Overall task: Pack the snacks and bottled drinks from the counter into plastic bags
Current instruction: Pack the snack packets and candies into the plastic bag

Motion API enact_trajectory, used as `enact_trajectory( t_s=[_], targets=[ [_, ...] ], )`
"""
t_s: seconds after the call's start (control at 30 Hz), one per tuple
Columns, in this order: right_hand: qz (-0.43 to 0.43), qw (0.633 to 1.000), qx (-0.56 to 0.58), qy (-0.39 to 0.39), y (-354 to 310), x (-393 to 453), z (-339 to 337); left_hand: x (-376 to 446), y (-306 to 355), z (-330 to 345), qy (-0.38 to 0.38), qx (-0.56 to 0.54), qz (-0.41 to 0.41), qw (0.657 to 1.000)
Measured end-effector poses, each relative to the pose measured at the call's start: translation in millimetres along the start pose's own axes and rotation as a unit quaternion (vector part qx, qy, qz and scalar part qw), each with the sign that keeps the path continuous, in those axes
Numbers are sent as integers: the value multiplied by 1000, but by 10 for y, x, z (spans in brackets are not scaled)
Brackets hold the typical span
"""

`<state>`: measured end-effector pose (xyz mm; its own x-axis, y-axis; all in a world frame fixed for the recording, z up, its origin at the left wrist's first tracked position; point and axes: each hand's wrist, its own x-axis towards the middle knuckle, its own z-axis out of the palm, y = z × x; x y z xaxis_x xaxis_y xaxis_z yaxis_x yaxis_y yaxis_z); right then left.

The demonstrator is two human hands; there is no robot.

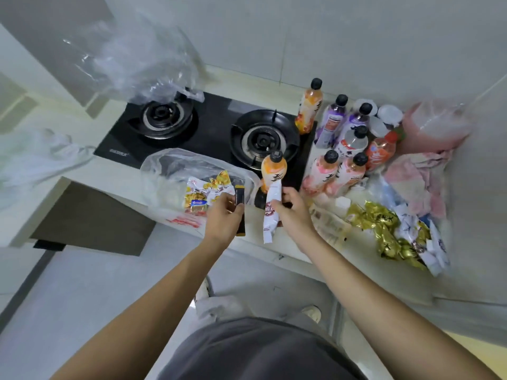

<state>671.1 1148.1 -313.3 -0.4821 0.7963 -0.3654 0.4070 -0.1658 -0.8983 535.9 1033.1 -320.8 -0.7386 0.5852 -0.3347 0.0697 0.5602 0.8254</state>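
My left hand (223, 219) grips a slim black and yellow snack bar (240, 209) at the counter's front edge. Just to its right, my right hand (292, 207) pinches a long white snack packet (271, 215) with a red logo, which hangs down. A clear plastic bag (175, 171) lies open on the counter to the left of my hands, with yellow and white snack packets (204, 192) inside. An orange bottle (273, 170) stands right behind my hands. Several more bottled drinks (345, 138) stand at the right of the stove. Gold and white wrapped snacks (395, 234) lie on the counter's right side.
A black two-burner gas stove (219, 127) fills the counter's middle. A crumpled clear bag (137, 61) rises over the left burner. Another white bag (35, 154) lies at far left. A pink bag (436, 127) and pink cloth (422, 182) sit in the right corner by the wall.
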Motion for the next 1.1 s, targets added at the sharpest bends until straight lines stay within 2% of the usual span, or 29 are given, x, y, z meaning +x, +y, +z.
enact_trajectory(
  t_s=[0.23, 0.47, 0.57, 0.77, 1.1],
  targets=[
    [17, 999, -28, 9, -239, 160, 1278, 705, -396, -1000, -15, 17, -4, 1000],
    [66, 994, -72, 56, -312, 538, 2008, 1260, -525, -1321, -87, 96, -11, 991],
    [77, 991, -84, 63, -321, 675, 2124, 1394, -519, -1357, -104, 96, -12, 990],
    [68, 990, -100, 75, -328, 731, 2085, 1516, -530, -1418, -120, 103, 39, 987],
    [-19, 982, -139, 127, -320, 399, 1648, 1424, -338, -1307, -158, 231, 229, 932]
  ],
)
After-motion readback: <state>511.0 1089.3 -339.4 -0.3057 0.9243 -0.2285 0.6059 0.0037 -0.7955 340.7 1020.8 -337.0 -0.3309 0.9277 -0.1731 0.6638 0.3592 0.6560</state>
